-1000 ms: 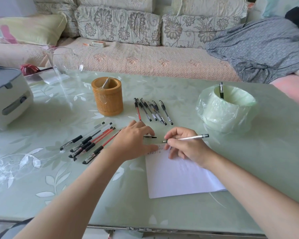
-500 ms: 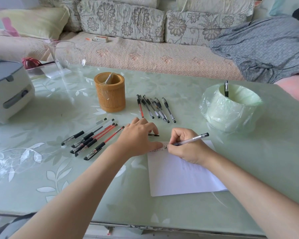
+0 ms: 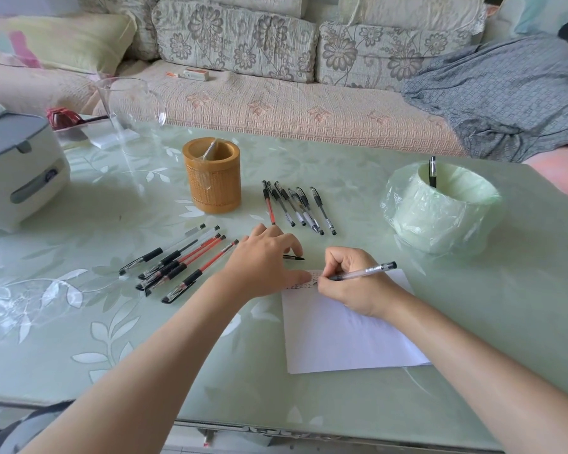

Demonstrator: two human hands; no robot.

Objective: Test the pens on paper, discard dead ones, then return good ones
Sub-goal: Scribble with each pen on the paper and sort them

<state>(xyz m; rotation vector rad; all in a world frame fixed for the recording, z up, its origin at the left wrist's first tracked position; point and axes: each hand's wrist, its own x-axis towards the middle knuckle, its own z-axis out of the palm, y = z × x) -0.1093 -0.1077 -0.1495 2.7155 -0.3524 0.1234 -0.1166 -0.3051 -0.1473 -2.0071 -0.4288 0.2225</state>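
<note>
Your right hand [image 3: 351, 286] is pinching a clear pen [image 3: 368, 270], left hand [image 3: 259, 267] curling round a black cap [image 3: 295, 257], green tabletop [image 3: 309, 404] fronting a sofa [image 3: 276, 106], bin [image 3: 440, 217] holding a black pen [image 3: 432, 172]

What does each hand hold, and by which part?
The right hand pinches a clear pen low on its barrel, near the tip. The left hand touches the paper; whether it grips the black piece beneath it cannot be told.
</note>
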